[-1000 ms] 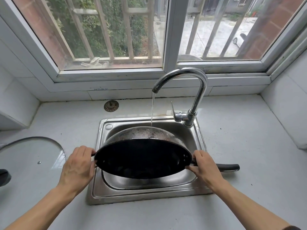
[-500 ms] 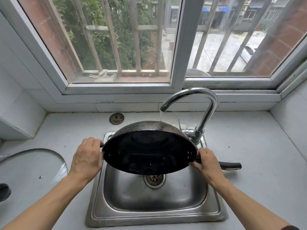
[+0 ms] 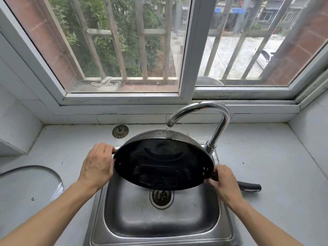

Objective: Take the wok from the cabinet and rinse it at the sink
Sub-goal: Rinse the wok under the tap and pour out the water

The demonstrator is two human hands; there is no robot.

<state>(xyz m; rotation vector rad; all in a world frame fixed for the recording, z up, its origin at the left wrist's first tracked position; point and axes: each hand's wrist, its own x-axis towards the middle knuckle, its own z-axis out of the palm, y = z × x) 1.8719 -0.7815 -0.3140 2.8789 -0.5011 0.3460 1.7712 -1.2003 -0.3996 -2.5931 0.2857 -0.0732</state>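
Observation:
The black wok is held tilted over the steel sink, its dark inside facing me and its metal back toward the window. My left hand grips its left rim at the small side handle. My right hand grips the base of the long black handle, which sticks out to the right. The chrome tap curves over the wok, and a thin stream of water falls from its spout onto the wok's upper back edge. The sink's drain shows below the wok.
A glass lid lies on the grey counter at the left. A loose metal strainer sits on the counter behind the sink. The window frame and sill run close behind the tap. Bare counter extends to the right.
The wok has been lifted higher and closer to the spout, with both hands still holding it. The sink basin and drain have come into full view below it.

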